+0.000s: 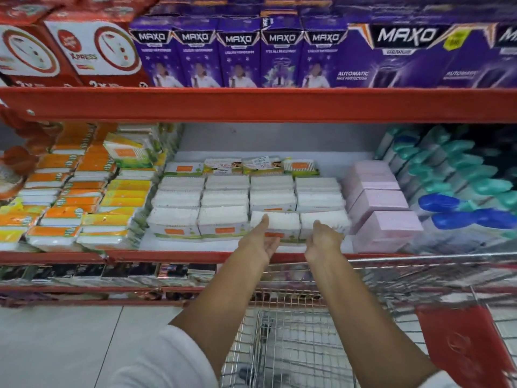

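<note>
Both arms reach over a shopping cart to the middle shelf. My left hand [258, 240] touches the front of a white cotton-bud pack [279, 221] in the front row, thumb up along its left side, fingers under its lower edge. My right hand [323, 238] lies against the neighbouring white pack [326, 219] to the right, thumb raised on its front, fingers tucked below. Whether either hand grips its pack is not plain. Several more white packs [223, 197] fill the rows behind and to the left.
A wire shopping cart [293, 345] with a red flap [464, 345] stands below my arms. Pink boxes [383, 217] sit right of the packs, orange and yellow packs [84, 197] to the left. Purple Maxo boxes [279, 51] line the upper shelf above the red shelf edge [251, 105].
</note>
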A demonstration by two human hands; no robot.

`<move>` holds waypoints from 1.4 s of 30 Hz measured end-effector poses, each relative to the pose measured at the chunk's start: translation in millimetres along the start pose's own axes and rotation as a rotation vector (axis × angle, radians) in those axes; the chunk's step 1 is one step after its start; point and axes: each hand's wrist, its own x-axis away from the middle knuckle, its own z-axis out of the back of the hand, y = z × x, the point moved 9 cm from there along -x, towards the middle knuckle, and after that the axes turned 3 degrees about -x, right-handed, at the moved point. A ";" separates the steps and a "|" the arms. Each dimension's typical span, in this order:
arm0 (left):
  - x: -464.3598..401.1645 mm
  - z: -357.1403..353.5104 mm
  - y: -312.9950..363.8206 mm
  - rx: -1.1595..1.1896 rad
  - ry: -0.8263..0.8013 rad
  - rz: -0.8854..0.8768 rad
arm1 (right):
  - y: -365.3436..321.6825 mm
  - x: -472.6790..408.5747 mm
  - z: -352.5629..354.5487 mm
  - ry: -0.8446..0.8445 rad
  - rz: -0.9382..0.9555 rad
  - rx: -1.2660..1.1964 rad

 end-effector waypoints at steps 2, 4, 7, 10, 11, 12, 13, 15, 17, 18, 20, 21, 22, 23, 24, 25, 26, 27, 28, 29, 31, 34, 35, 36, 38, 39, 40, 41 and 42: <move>-0.6 -1.9 3.2 0.011 0.002 -0.018 | -12.3 9.0 0.8 0.056 0.148 0.577; 0.3 -4.6 4.8 -0.011 -0.025 -0.021 | -11.8 11.1 2.5 0.036 0.107 0.260; 13.3 -5.2 11.1 -0.135 -0.128 -0.020 | -4.0 16.8 4.9 0.029 0.161 -0.076; 35.2 10.7 40.7 -0.425 -0.203 -0.180 | -10.0 39.3 -1.1 0.017 0.507 0.151; 43.1 18.0 58.6 -0.545 -0.208 -0.289 | -11.5 53.1 -11.3 -0.017 0.601 0.253; 51.5 28.4 80.8 -0.666 -0.193 -0.412 | -12.1 65.1 -25.4 -0.053 0.706 0.371; 58.0 38.5 105.4 -0.813 -0.153 -0.550 | -12.9 76.3 -42.4 -0.105 0.802 0.497; 67.5 53.6 153.1 -1.249 -0.006 -0.839 | -3.5 90.4 -82.9 -0.284 0.915 0.763; 63.7 63.4 183.2 -1.716 0.088 -1.001 | 20.9 101.4 -128.2 -0.531 0.927 1.080; 54.4 69.5 192.5 -1.913 0.098 -1.002 | 34.9 101.8 -146.3 -0.612 0.916 1.253; 35.0 76.2 200.5 -2.223 0.117 -0.949 | 51.5 99.2 -168.7 -0.679 0.939 1.596; 27.3 80.4 206.2 -2.326 0.126 -0.930 | 58.0 99.9 -181.3 -0.684 0.982 1.748; 20.0 83.0 208.3 -2.393 0.116 -0.903 | 61.8 99.4 -191.0 -0.670 1.042 1.892; 13.7 85.1 209.8 -2.435 0.093 -0.872 | 65.2 98.1 -199.1 -0.650 1.087 2.029; 9.1 86.7 209.7 -2.465 0.067 -0.843 | 67.2 95.9 -203.8 -0.630 1.111 2.146; 6.1 88.6 210.0 -2.482 0.045 -0.827 | 67.8 93.3 -207.3 -0.608 1.114 2.229; 2.9 91.7 212.2 -2.482 0.030 -0.829 | 69.0 89.7 -211.3 -0.594 1.105 2.280; 1.1 93.6 214.1 -2.467 0.023 -0.841 | 69.2 86.4 -212.3 -0.585 1.084 2.312; -0.4 94.9 215.7 -2.443 0.019 -0.859 | 68.7 84.1 -211.8 -0.587 1.069 2.327; -1.1 95.5 217.2 -2.415 0.015 -0.887 | 68.0 83.2 -211.0 -0.594 1.054 2.326; -1.9 95.8 219.8 -2.362 0.006 -0.947 | 66.2 83.7 -209.9 -0.610 1.039 2.292; -2.8 94.6 221.1 -2.324 0.006 -0.995 | 64.8 88.6 -209.0 -0.593 1.048 2.254; -2.5 93.6 221.3 -2.316 0.011 -1.005 | 64.5 88.9 -208.8 -0.585 1.053 2.247; -3.0 92.8 221.5 -2.311 0.014 -1.009 | 64.2 88.9 -208.8 -0.580 1.059 2.246; -3.7 92.7 222.6 -2.299 0.014 -1.001 | 64.2 88.8 -208.9 -0.572 1.075 2.250; -4.4 93.2 223.3 -2.295 0.014 -0.996 | 64.7 88.9 -209.3 -0.570 1.089 2.249; -5.2 93.7 223.2 -2.298 0.015 -0.987 | 65.2 88.8 -209.8 -0.575 1.105 2.245; -5.7 93.5 222.1 -2.314 0.014 -0.967 | 66.2 88.6 -209.8 -0.587 1.115 2.242; -6.4 93.4 220.5 -2.339 0.011 -0.943 | 68.2 87.8 -210.0 -0.612 1.111 2.241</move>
